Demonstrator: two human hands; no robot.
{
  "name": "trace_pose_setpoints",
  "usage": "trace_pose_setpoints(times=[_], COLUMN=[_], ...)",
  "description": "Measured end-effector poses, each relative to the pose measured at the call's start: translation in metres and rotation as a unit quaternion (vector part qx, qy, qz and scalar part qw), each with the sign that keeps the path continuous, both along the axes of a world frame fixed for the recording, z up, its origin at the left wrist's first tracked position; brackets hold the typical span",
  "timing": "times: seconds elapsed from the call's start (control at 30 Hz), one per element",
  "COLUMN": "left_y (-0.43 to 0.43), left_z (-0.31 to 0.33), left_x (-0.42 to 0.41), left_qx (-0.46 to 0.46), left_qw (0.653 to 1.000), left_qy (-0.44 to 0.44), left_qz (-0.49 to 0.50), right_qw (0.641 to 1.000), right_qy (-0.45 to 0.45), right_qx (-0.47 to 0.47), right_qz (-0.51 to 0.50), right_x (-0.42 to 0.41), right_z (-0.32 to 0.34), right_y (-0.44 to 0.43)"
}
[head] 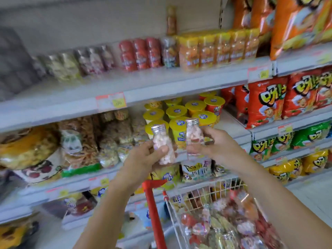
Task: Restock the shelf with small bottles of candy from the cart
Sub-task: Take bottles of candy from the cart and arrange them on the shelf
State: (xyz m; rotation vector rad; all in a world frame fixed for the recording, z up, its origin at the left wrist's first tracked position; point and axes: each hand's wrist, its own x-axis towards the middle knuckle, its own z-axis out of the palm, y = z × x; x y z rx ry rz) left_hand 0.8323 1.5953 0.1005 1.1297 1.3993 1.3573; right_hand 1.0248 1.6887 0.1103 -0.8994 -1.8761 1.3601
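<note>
above the cart [198, 194], the left grip [143, 157] pinched one candy bottle [160, 139] and the right grip [216, 146] pinched a second bottle [194, 134], both short of the shelf [107, 84]; more bottles [227, 239] lay in the cart, so restocking looked unfinished.

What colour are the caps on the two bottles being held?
Silver, shiny metal look: left bottle cap and right bottle cap. Clearest in the head view.

pink-white candy bottles [163, 146], silver caps, red cart handle [154, 211], seemingly yellow-lidded cups [177, 112]
</note>
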Motion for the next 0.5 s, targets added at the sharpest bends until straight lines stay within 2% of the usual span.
trace_pose_setpoints(times=[0.2, 0.3, 0.4, 0.5], left_y=[-0.009, 0.001, 0.021, 0.045], left_z=[0.101, 0.141, 0.165, 0.173], left_x=[-0.072, -0.106, -0.145, -0.174], left_qx=[0.118, 0.157, 0.128, 0.081], left_qw=[0.986, 0.962, 0.933, 0.92], left_qy=[0.088, 0.17, 0.256, 0.307], left_qz=[0.076, 0.146, 0.218, 0.231], right_qw=[0.991, 0.982, 0.979, 0.979], right_qy=[0.042, 0.06, 0.042, -0.02], right_qx=[0.124, 0.176, 0.197, 0.198], right_qz=[0.0, -0.02, -0.031, -0.046], right_x=[-0.065, -0.1, -0.143, -0.19], right_z=[0.092, 0.128, 0.153, 0.16], right_y=[0.007, 0.019, 0.038, 0.062])
